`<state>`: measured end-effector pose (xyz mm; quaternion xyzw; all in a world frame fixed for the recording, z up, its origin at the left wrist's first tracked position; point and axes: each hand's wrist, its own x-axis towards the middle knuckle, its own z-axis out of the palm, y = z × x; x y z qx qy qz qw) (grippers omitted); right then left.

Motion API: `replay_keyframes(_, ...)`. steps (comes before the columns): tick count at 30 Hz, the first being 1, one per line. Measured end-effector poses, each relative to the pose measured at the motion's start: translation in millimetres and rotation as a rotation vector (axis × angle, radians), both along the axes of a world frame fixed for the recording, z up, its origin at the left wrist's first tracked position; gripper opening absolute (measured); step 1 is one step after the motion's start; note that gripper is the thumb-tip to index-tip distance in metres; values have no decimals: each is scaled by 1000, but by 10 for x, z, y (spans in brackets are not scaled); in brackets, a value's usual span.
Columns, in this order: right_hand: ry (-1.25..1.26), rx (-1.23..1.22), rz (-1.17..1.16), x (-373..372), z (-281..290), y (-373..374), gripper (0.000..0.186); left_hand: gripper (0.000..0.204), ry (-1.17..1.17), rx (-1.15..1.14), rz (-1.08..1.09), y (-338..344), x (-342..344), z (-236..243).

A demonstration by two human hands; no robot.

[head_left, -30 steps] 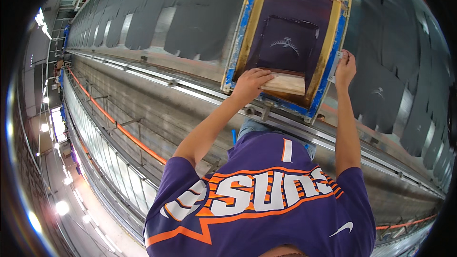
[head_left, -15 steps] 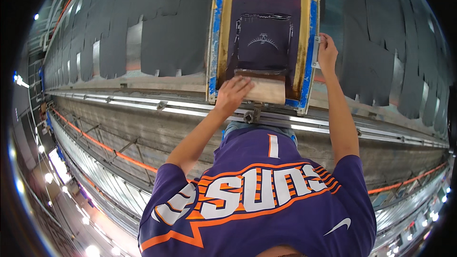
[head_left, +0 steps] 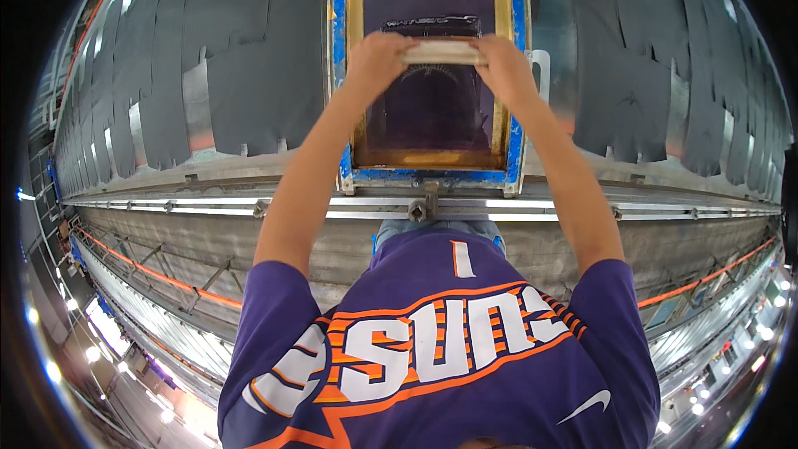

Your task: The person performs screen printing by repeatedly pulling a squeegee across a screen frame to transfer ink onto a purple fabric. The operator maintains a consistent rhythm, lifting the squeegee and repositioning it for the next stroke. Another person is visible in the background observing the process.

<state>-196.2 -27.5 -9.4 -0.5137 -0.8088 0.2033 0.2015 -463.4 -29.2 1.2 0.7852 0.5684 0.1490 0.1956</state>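
Both hands grip the two ends of a squeegee (head_left: 445, 53) with a pale wooden handle. My left hand (head_left: 378, 64) closes round its left end, my right hand (head_left: 504, 69) round its right end. The squeegee lies across the dark mesh of a screen-printing frame (head_left: 432, 158), towards the far half. Dark wet ink glistens in a line just beyond it. A faint curved, spiky design (head_left: 428, 73) shows on the mesh, partly covered by the handle. Blue and yellowish tape lines the frame's edges.
Dark grey fabric pieces (head_left: 266, 87) lie side by side along the long table, left and right of the frame. A metal rail (head_left: 549, 209) with a clamp knob (head_left: 417, 209) runs along the near edge. A white bracket (head_left: 540, 71) sits at the frame's right side.
My right hand has left the frame's right edge and taken hold of the squeegee. The squeegee has gone from the near end of the mesh to the far half, with my left hand on it.
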Motion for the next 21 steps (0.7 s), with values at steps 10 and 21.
replay_keyframes(10,12,-31,40,65,144,-679,38,45,-79,27,-25,-698,-36,83)
replay_keyframes(21,66,-89,-61,97,-29,-312,33,37,191,-2,-82,-214,141,-21)
